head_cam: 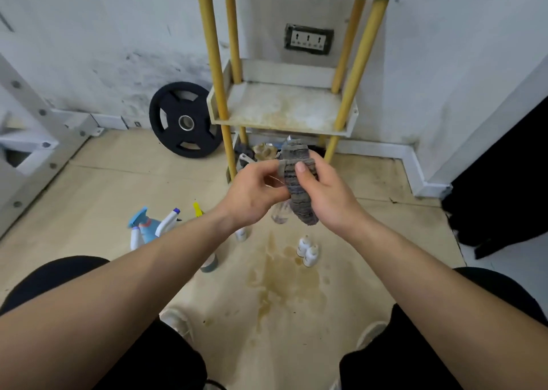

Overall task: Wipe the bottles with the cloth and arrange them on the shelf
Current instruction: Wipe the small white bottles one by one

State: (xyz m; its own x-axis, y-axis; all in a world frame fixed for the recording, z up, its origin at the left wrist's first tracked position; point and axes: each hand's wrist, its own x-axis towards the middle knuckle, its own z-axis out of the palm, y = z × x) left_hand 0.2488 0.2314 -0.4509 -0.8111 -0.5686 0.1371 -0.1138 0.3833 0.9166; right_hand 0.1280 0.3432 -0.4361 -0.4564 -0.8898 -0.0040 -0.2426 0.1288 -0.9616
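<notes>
Beige floor (385, 226), stained and scuffed, white walls behind. Shelf (278, 126) at 12 o'clock: yellow poles, white trays, middle tray bare and dirty. Clutter on its bottom tier, too dim to name. Weight plate (185, 119) leans on the wall at 11 o'clock, wall socket (308, 39) behind the shelf.

Both hands are up at frame centre on the cloth (298, 191), a grey striped rag bunched into a roll. Left hand (256, 195): fingers curled, pinching the cloth's left edge. Right hand (332, 199): fingers wrapped round the roll, thumb pressed on its front. A clear shape (280, 215) pokes out just below the left hand; probably a bottle inside the cloth, but I cannot tell for sure.

Other bottles wait on the floor: spray bottles (148, 226) at 8 o'clock, small white bottles (308, 251) at 5 o'clock beside a brown stain (284, 286), and a dark-liquid bottle (209, 263) half hidden under the left forearm.

Judgement: wiping stage, nothing shelved yet.

Risks:
- If a bottle is in there, only bunched fabric holds it, so it could slide out the bottom and land among the floor bottles.
- Low forearms could knock over the bottles below them.
- The grimy tray could re-soil clean bottles.
</notes>
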